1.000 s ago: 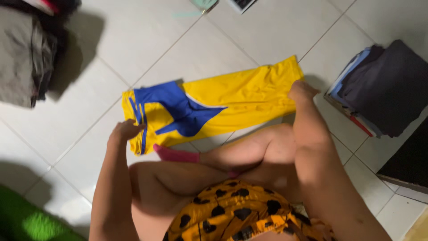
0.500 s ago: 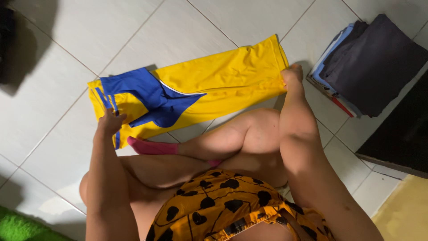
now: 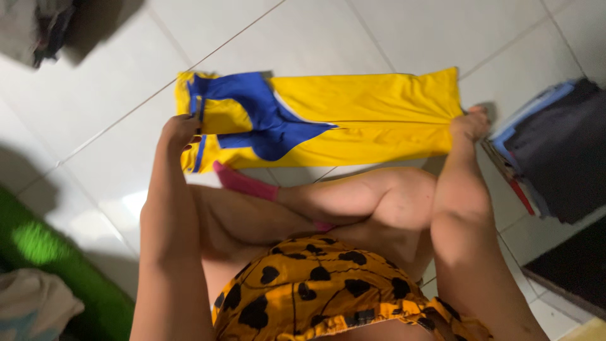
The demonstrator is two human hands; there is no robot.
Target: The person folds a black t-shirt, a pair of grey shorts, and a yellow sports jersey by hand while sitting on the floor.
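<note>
A yellow garment with a blue panel (image 3: 353, 117) lies stretched out flat on the white tiled floor in front of my crossed legs. My left hand (image 3: 180, 131) grips its blue-striped end at the left. My right hand (image 3: 468, 123) pinches the yellow hem at the right. A pink sock (image 3: 243, 183) on my foot lies just under the garment's near edge.
A stack of folded dark and blue clothes (image 3: 555, 148) sits at the right, next to my right hand. A green mat (image 3: 38, 252) with a pale cloth (image 3: 28, 303) lies at the lower left. Grey clothing (image 3: 35, 25) is heaped at the top left. A dark mat (image 3: 577, 268) is at the lower right.
Both hands keep hold of the garment's ends and have pulled it straighter. The view has swung, so the garment now lies level and the green mat shows more.
</note>
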